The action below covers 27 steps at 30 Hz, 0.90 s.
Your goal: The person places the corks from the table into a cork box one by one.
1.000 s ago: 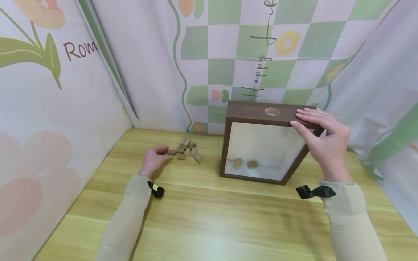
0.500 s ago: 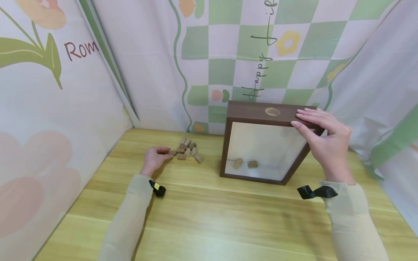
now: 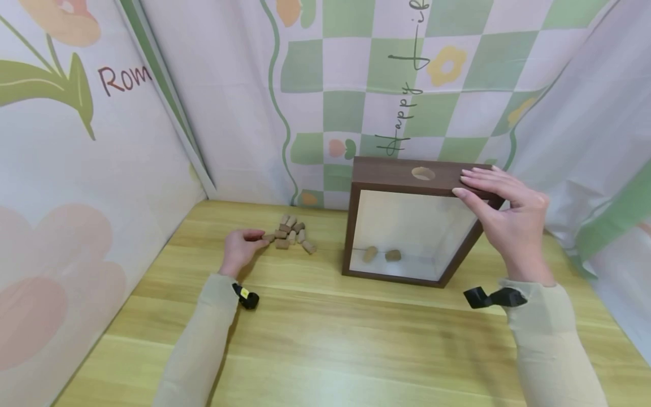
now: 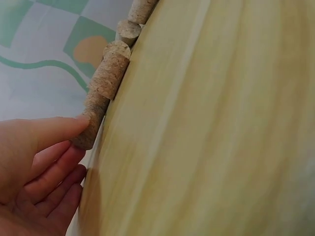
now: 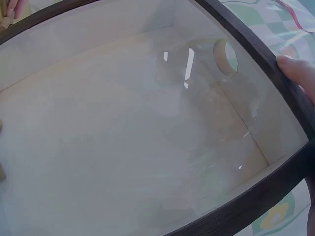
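At the left of the table, my left hand pinches a cork between thumb and fingers, at the near-left edge of a small pile of corks. The left wrist view shows this cork lying end to end with another cork. My right hand holds the upper right corner of a dark wooden box frame, its fingers over the top and its thumb at the front edge. The frame stands upright with a clear front and a round hole in its top. Two corks lie inside at the bottom.
The box stands on a light wood table, near the checked curtain behind it. A white printed curtain borders the left side. Bare tabletop lies between the cork pile and the box.
My left hand has shifted very slightly to the right at the edge of the pile. My right hand and the box have stayed in place.
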Motion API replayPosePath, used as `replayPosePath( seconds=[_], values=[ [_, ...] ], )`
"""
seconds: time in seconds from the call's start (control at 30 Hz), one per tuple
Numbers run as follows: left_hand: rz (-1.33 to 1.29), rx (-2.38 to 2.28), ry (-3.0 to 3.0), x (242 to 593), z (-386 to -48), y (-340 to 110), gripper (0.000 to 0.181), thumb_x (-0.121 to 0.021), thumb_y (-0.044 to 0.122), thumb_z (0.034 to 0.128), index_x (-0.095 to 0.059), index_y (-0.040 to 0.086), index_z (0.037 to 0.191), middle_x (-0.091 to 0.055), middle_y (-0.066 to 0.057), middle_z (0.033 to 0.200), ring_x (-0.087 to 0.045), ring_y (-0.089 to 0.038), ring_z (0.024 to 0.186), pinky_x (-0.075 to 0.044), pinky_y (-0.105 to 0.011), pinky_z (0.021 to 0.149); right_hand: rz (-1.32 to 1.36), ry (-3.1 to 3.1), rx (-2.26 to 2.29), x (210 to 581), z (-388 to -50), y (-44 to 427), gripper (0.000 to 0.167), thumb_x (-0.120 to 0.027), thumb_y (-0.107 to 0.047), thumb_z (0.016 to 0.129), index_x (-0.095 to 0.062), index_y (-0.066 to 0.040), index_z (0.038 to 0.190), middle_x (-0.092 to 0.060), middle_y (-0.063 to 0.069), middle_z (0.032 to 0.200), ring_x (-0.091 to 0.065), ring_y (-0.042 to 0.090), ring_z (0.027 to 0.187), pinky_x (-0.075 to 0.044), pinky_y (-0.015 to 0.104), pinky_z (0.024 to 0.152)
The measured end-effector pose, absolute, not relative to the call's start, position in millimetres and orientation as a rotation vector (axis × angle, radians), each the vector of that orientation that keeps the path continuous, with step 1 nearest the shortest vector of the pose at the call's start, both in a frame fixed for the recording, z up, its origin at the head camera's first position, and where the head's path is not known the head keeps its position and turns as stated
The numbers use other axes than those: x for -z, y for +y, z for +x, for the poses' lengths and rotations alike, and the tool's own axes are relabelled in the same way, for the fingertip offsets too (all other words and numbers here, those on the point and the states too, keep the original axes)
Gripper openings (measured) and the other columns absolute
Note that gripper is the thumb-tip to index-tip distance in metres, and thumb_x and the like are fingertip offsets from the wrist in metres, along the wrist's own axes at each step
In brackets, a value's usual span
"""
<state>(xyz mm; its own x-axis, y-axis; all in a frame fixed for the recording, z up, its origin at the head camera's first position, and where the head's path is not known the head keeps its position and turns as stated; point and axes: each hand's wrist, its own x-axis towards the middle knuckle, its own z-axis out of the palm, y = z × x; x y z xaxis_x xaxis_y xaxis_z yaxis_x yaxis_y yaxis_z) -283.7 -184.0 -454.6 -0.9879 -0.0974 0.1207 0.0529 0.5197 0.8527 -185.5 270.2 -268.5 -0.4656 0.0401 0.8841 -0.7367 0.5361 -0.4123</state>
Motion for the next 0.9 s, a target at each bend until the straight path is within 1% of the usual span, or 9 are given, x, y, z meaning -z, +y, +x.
replayPosePath(
  seconds=[0.2,0.3,0.5,0.7,0.9],
  values=[
    [0.076,1.559,-2.535,457.4,-278.5,-186.9,0.031,-0.082,0.014,0.0888,-0.075,-0.001,0.116,-0.072,-0.019,0.114,-0.065,-0.034,0.111,-0.049,-0.043,0.099,0.567,-1.837,-1.042,270.7,-185.2,270.4,0.018,-0.085,0.006,0.079,-0.078,0.008,0.096,-0.073,0.025,0.099,-0.070,0.013,0.104,-0.045,0.039,0.107],
    [0.105,1.622,-2.506,456.9,-275.9,-189.9,0.033,-0.081,0.016,0.0898,-0.074,0.000,0.119,-0.071,-0.018,0.117,-0.064,-0.033,0.112,-0.050,-0.043,0.099,0.565,-1.831,-1.058,270.7,-186.0,270.4,0.018,-0.085,0.005,0.079,-0.078,0.008,0.096,-0.073,0.025,0.099,-0.070,0.013,0.104,-0.045,0.041,0.107],
    [0.160,1.804,-2.431,451.5,-270.2,-193.2,0.037,-0.080,0.015,0.0901,-0.072,0.003,0.124,-0.068,-0.015,0.123,-0.062,-0.029,0.112,-0.052,-0.040,0.096,0.556,-1.834,-1.064,270.6,-187.0,270.6,0.019,-0.086,0.004,0.079,-0.078,0.007,0.096,-0.073,0.024,0.100,-0.070,0.013,0.104,-0.045,0.041,0.107],
    [0.065,1.718,-2.432,440.1,-266.7,-187.7,0.034,-0.079,0.023,0.0917,-0.073,0.006,0.121,-0.071,-0.011,0.119,-0.064,-0.025,0.108,-0.053,-0.036,0.093,0.547,-1.829,-1.074,270.1,-186.5,270.3,0.019,-0.086,0.004,0.079,-0.078,0.007,0.096,-0.074,0.023,0.100,-0.070,0.012,0.104,-0.045,0.041,0.107],
    [0.004,1.726,-2.330,424.0,-266.0,-179.8,0.032,-0.080,0.024,0.0914,-0.075,0.007,0.119,-0.073,-0.009,0.116,-0.066,-0.022,0.104,-0.054,-0.028,0.085,0.542,-1.823,-1.081,269.9,-186.8,269.8,0.019,-0.086,0.004,0.079,-0.078,0.008,0.095,-0.074,0.023,0.100,-0.070,0.012,0.104,-0.045,0.041,0.107]
  ],
)
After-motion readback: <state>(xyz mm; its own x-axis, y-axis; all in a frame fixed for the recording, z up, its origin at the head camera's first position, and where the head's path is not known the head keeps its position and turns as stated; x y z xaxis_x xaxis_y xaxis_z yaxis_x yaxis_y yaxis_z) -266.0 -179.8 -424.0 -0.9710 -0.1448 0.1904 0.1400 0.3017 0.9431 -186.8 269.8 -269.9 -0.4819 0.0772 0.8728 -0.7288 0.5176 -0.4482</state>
